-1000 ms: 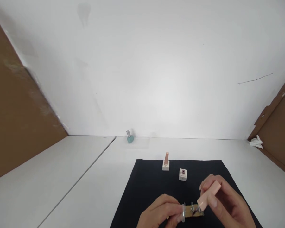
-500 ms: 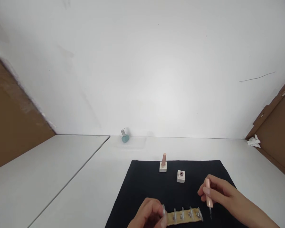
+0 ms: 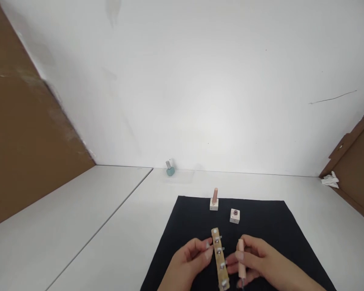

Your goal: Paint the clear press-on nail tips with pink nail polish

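From the head view, the only one I have, I see both hands over the black mat (image 3: 197,218), apart from each other, with the tan strip (image 3: 220,258) between them. The strip runs away from me, its far end a little to the left, and carries a row of small metal mounts with clear pieces on them; its near end reaches almost to the bottom of my picture. My left hand (image 3: 189,260) has thumb and forefinger at the strip's left edge, but I can't tell whether they pinch it or only touch it. My right hand (image 3: 251,258) is closed on the pink cap (image 3: 241,258), held nearly upright with its brush (image 3: 243,283) pointing down; the other fingers reach toward the strip's right side, and contact there is unclear to me. Beyond the hands, the open bottle (image 3: 235,216) stands on the mat, its dark neck bare. The capped bottle (image 3: 214,202) stands behind it and to the left, near the mat's far edge. Well back on the white table (image 3: 118,238), near the wall (image 3: 182,89), I make out a tilted teal bottle (image 3: 170,171) at the left end of a faint clear tray (image 3: 185,176). A crumpled tissue (image 3: 330,180) lies far right, against the brown panel (image 3: 358,161).
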`<state>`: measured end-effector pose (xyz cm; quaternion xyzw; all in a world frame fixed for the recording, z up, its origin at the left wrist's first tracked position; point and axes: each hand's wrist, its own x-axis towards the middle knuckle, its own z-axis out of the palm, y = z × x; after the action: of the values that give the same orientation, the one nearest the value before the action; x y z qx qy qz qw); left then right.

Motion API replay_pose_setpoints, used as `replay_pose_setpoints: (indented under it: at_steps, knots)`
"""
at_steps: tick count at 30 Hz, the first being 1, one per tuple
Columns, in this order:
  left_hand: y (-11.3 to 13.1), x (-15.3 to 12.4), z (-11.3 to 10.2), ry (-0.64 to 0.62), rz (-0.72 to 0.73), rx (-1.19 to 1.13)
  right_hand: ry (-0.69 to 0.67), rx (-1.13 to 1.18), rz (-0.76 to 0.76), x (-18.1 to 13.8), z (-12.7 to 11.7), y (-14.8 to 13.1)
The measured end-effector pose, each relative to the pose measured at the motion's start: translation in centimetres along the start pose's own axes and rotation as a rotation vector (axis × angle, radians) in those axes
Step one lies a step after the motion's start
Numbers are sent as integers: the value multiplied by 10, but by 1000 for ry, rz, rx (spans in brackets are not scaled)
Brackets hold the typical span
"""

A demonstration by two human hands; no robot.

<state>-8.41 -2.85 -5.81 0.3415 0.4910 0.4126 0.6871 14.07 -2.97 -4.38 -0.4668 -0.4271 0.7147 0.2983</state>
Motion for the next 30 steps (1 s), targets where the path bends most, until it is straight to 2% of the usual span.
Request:
replay_pose_setpoints:
  at_steps: [2,4,7,10,12,14,16,19,22,27,30]
  knots:
    - [11,5,1,1,18,87,24,101,-16,8,16,12]
    - [21,11,3,17,34,176,-13,203,11,16,30,25]
    - [37,22,8,10,49,224,-36,256,-5,19,41,34]
    - [54,25,2,31,111,240,-75,120,-36,4,34,25]
    - [57,19,-13,65,171,263,-71,41,-53,-13,20,10]
    - [47,8,-32,110,217,327,48,-50,-81,-28,3,-6]
    - [25,-4,-50,174,173,324,150,-174,-112,-36,-10,-20]
    - [-8,-17,-60,248,96,210,176,-272,-170,-28,-17,-31]
    - [-15,-19,-51,222,69,99,168,-295,-243,-8,-11,-34]
    - [16,-12,-29,121,43,138,308,-271,-260,5,-6,-32]
    - [30,-4,-17,101,51,219,390,-129,-268,-2,-14,-31]
